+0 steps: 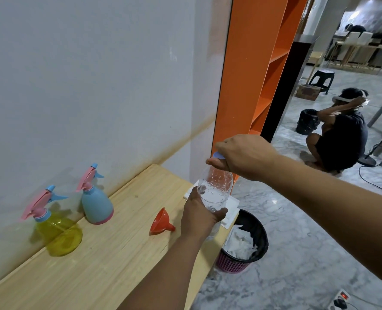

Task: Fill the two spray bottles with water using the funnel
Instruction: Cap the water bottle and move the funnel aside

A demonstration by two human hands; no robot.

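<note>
Left hand [199,217] gripping bottle [215,191], right hand [243,156] pinching cap [218,155]

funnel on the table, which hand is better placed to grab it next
Probably left. The left hand grips the water bottle right beside the funnel; the right hand is up at the cap.

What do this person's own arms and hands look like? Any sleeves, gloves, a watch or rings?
Both forearms come into the picture bare: no sleeves show up to the frame's edge. The left hand and the right hand wear no gloves. No watch, bracelet or band shows at either wrist, and no ring on the fingers in view, though some fingers are hidden from the camera.
</note>
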